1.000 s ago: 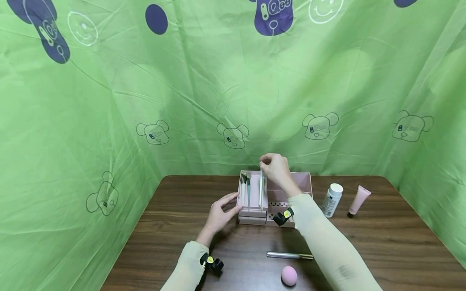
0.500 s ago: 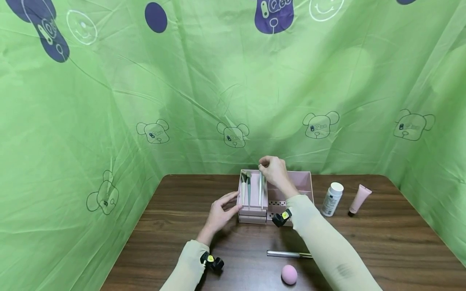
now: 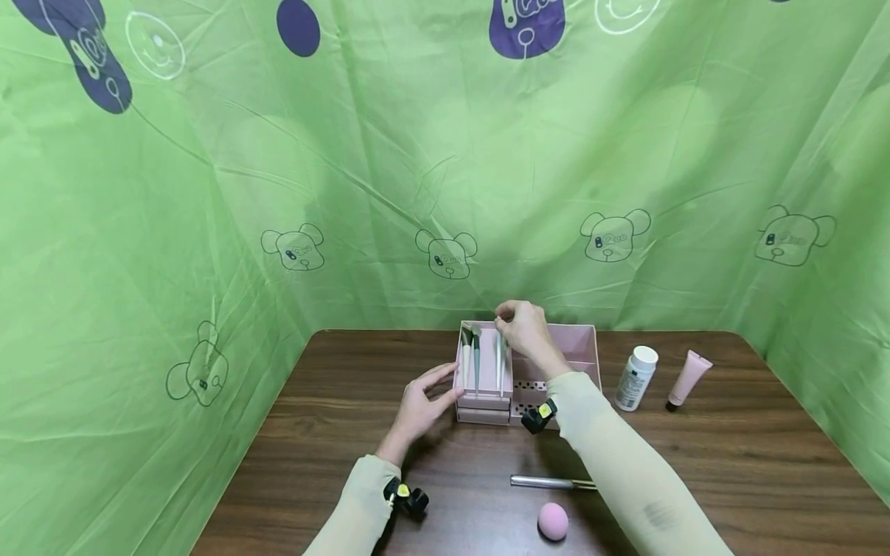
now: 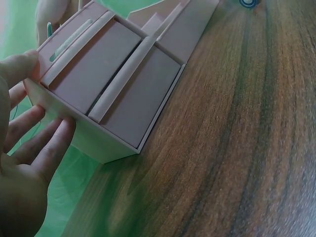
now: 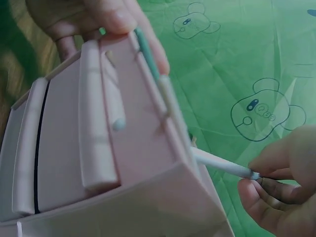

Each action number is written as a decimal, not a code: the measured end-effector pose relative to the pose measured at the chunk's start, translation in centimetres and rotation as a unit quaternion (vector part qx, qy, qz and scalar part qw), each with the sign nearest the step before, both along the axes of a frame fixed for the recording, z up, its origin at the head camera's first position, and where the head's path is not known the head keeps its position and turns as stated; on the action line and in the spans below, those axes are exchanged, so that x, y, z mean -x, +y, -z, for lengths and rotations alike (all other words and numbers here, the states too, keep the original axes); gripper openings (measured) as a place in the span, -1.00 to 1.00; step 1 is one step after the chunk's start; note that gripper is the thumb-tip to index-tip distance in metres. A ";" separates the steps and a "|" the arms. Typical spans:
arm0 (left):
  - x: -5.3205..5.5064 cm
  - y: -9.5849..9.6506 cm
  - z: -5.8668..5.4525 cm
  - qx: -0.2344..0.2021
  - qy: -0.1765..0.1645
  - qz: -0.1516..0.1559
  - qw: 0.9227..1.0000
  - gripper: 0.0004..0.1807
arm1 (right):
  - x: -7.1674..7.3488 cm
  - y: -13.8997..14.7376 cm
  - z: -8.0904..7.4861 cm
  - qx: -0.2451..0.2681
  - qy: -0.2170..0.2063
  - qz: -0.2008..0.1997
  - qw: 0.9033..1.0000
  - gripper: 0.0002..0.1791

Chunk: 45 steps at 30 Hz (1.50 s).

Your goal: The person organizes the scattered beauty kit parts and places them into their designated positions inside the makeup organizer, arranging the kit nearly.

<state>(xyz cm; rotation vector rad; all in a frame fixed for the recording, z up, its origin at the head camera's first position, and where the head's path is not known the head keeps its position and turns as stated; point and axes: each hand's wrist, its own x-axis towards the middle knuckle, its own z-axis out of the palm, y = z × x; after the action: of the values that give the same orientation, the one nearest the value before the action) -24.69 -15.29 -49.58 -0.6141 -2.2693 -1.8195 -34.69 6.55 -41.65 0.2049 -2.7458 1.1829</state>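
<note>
R hand (image 3: 526,328) pinches white brush (image 5: 222,164) by its end; brush is in L comp. (image 3: 489,357) of box (image 3: 483,417). L hand (image 3: 420,403), fingers near-straight, rests on box side. Rec.: brace box lightly, slide brush lengthwise, clear of other brushes (image 3: 476,361).

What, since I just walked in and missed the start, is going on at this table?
A person's right hand is pinching a pale brush by its end at the left section of a pink box, while the left hand rests against the box's side. A green brush and a white brush are in that section. A bottle and tube are to the box's right; a metallic stick and pink ball lie in front.
</note>
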 end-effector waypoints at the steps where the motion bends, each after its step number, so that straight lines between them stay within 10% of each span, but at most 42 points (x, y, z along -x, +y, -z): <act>1: 0.0 0.0 0.0 0.002 0.001 -0.001 1.000 -0.48 | 0.0 0.0 0.1 -0.002 0.000 0.000 1.000 -0.71; 8: 0.0 0.1 0.0 0.017 0.001 -0.004 1.000 -0.47 | -0.1 0.4 0.4 -0.008 0.007 0.008 1.000 -0.70; 19: 1.5 -0.1 3.0 0.001 0.003 -0.025 1.000 -0.48 | -0.9 1.5 0.3 -0.003 0.019 0.007 1.000 -0.72; 40: 1.5 -0.3 2.8 0.022 0.010 -0.035 0.999 -0.47 | -3.7 4.4 -0.8 0.003 0.074 0.001 0.997 -0.76; 45: 0.4 -0.1 0.6 0.046 0.001 -0.021 0.999 -0.46 | -4.6 5.3 -1.0 -0.004 0.099 -0.007 0.995 -0.75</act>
<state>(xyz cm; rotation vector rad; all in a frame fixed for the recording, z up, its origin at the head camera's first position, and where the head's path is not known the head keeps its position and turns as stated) -25.07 -15.40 -50.17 -0.5770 -2.3574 -1.7017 -30.08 11.80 -40.66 0.3241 -2.5808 1.0915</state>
